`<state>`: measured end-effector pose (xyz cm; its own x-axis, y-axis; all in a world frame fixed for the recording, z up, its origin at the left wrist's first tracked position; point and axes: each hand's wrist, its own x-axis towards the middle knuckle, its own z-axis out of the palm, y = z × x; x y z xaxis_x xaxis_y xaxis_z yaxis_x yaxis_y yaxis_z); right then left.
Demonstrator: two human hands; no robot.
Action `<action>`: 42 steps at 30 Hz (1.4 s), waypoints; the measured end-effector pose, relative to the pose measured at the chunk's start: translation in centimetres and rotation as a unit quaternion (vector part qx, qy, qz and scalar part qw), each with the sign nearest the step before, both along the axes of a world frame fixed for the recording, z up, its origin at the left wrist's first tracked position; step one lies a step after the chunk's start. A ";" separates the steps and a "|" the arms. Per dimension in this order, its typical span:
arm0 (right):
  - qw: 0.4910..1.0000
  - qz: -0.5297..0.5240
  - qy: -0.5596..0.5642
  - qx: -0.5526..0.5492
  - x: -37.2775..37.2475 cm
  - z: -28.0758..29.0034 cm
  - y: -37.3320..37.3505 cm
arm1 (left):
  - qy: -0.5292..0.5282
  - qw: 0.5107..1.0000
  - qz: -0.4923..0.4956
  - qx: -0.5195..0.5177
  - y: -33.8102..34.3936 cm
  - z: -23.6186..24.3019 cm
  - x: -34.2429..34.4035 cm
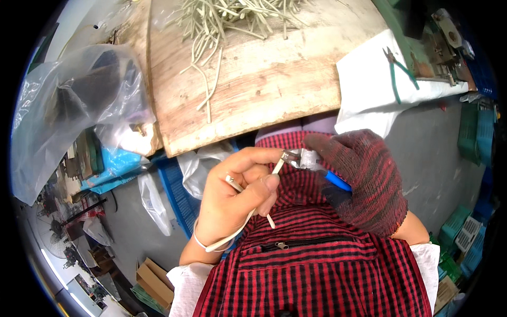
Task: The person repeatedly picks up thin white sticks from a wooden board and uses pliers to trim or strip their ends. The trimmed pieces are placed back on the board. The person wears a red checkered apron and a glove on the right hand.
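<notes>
Bare, my left hand [240, 187] pinches a pale off-white cord [278, 165] between thumb and fingers. A length of the cord runs down past the wrist, and an end with a small metal tip sticks out by the knuckles. My right hand [364, 179], in a dark red and black knitted glove, is wrapped round pliers [337, 181] with blue handles. The metal jaws meet the cord's upper end, where a small metal piece shows. Whether they press on it cannot be made out. Both hands are in front of a red and black checked garment [317, 264].
A wooden table [253, 84] bears a heap of pale cords [237, 13] at its far side. Green-handled pliers [394, 76] lie on a white sheet [364, 74] at the right. Clear plastic bags [79, 95] hang at the left, above a blue basket [177, 195].
</notes>
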<state>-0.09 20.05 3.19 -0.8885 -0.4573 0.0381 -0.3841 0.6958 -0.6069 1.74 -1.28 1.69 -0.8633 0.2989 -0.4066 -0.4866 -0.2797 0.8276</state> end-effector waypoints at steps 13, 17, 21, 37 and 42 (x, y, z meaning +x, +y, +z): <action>0.934 0.206 0.218 0.195 -1.7 -0.1 4.5 | -0.121 0.975 -0.184 -0.008 -0.9 0.8 -1.6; 0.915 0.186 0.328 0.147 -2.4 -0.6 4.0 | -0.114 0.972 -0.205 -0.031 -0.8 1.1 -1.8; 0.915 0.205 0.301 0.172 -2.5 0.8 3.5 | -0.101 0.968 -0.216 -0.074 -0.5 2.1 -2.0; 0.998 -0.060 0.008 -0.029 2.2 -5.6 6.7 | 0.512 0.587 -0.128 -0.613 -9.5 -4.1 -5.9; 0.995 -0.030 -0.047 -0.085 1.5 -5.5 4.4 | 0.648 0.363 -0.317 -0.590 -11.9 -5.5 -11.5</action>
